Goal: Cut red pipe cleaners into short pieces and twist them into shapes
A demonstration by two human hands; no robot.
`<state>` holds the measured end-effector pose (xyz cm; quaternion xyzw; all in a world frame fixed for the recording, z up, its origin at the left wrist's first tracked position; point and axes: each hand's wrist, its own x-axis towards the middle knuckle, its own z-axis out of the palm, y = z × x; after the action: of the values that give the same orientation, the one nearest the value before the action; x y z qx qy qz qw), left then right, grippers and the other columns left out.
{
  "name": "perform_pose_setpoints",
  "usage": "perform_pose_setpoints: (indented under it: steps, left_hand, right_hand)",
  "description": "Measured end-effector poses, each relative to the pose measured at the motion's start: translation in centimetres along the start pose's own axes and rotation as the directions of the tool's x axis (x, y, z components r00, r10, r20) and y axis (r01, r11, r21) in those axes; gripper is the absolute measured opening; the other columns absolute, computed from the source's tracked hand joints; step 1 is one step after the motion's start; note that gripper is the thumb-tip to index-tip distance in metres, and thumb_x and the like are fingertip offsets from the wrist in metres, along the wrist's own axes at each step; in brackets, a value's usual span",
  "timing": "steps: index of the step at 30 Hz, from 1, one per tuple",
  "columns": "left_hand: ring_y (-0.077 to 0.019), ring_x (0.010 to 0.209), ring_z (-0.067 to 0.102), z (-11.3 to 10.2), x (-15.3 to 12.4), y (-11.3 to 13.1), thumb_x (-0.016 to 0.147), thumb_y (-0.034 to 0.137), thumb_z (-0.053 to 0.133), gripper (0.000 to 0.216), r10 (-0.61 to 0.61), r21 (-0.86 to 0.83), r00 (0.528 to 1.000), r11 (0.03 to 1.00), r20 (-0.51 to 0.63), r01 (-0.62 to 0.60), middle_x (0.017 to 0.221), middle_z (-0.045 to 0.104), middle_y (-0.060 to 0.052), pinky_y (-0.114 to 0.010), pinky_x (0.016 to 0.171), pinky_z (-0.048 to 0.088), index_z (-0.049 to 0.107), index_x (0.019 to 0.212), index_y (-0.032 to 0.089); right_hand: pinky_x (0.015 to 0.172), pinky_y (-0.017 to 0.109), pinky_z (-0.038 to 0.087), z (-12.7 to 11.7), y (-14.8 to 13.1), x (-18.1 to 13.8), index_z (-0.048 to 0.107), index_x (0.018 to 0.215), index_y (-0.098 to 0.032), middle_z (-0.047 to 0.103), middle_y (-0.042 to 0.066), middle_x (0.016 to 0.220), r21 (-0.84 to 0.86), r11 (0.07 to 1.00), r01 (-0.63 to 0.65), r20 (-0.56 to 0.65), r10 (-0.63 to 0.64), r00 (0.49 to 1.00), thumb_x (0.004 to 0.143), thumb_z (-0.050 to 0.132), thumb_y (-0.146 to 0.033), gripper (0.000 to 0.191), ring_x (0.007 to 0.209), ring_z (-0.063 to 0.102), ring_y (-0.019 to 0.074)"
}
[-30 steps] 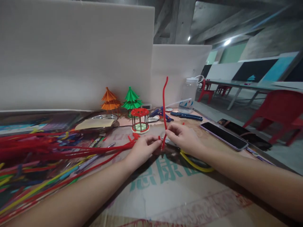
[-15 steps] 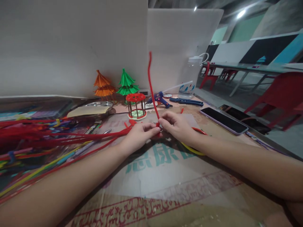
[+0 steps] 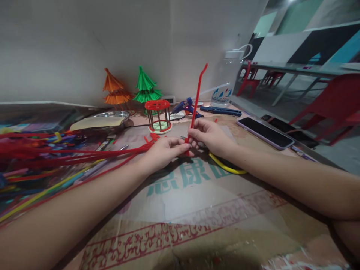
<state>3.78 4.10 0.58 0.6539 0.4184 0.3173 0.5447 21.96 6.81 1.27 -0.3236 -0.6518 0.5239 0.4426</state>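
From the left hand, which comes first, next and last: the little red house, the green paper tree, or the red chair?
1. Little red house: just behind the left hand, whose fingers pinch the red pipe cleaner.
2. Green paper tree: farther back, by the white wall.
3. Red chair: far off to the right, beyond the table's edge.

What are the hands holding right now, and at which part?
A red pipe cleaner: the right hand and the left hand both pinch its lower end; the long upper part stands free.
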Motion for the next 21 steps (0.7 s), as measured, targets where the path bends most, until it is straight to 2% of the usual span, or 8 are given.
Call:
perform_pose_setpoints:
  steps: [4,8,14,18,21]
  left_hand:
    - [-0.0112,0.063,0.063,0.1,0.0,0.0,0.090,0.037,0.063,0.022,0.011,0.012,1.000,1.000,0.007,-0.011,0.088,0.078,-0.006,-0.022,0.056,0.042,0.069,0.089,0.015]
    - [-0.0146,0.074,0.068,-0.1,0.1,-0.5,0.090,0.039,0.064,0.024,0.027,0.015,1.000,1.000,0.006,-0.027,0.090,0.079,-0.007,-0.024,0.064,0.047,0.071,0.093,0.016]
    - [-0.0188,0.089,0.071,-0.2,0.3,-0.9,0.086,0.041,0.067,0.026,0.073,-0.045,0.997,0.996,0.034,-0.071,0.094,0.079,-0.008,-0.030,0.083,0.051,0.073,0.089,0.016]
    - [-0.0197,0.084,0.072,-0.2,0.4,-0.7,0.081,0.045,0.072,0.031,0.050,-0.159,0.998,0.986,-0.032,-0.054,0.091,0.078,-0.009,-0.032,0.082,0.053,0.072,0.089,0.015]
    - [-0.0193,0.081,0.072,-0.3,0.5,-0.6,0.077,0.048,0.075,0.035,0.070,-0.187,0.996,0.979,-0.061,-0.080,0.092,0.078,-0.009,-0.031,0.079,0.053,0.072,0.087,0.014]
  right_hand:
    - [0.048,0.021,0.050,-0.2,0.2,0.1,0.053,0.084,-0.019,0.067,-0.003,0.063,0.128,0.992,-0.023,0.029,0.020,0.999,0.076,0.078,-0.044,0.036,0.049,0.061,0.0095]
    - [0.049,0.020,0.050,-0.3,0.2,0.1,0.052,0.083,-0.019,0.067,-0.003,0.062,0.196,0.980,-0.018,0.038,0.011,0.999,0.074,0.080,-0.049,0.042,0.050,0.062,0.0096]
    - [0.050,0.020,0.050,-0.1,0.0,-0.1,0.054,0.082,-0.019,0.065,-0.004,0.061,0.066,0.997,0.027,-0.013,-0.026,1.000,0.078,0.076,-0.047,0.036,0.050,0.061,0.0091]
    - [0.052,0.022,0.051,0.3,-0.1,-0.2,0.056,0.097,-0.019,0.064,-0.005,0.067,-0.029,0.998,0.052,-0.061,-0.053,0.997,0.083,0.070,-0.035,0.026,0.054,0.061,0.0101]
    - [0.051,0.022,0.049,0.7,-0.2,-0.4,0.057,0.094,-0.019,0.063,-0.004,0.071,-0.052,0.998,0.028,-0.031,-0.030,0.999,0.084,0.067,-0.029,0.017,0.055,0.059,0.0094]
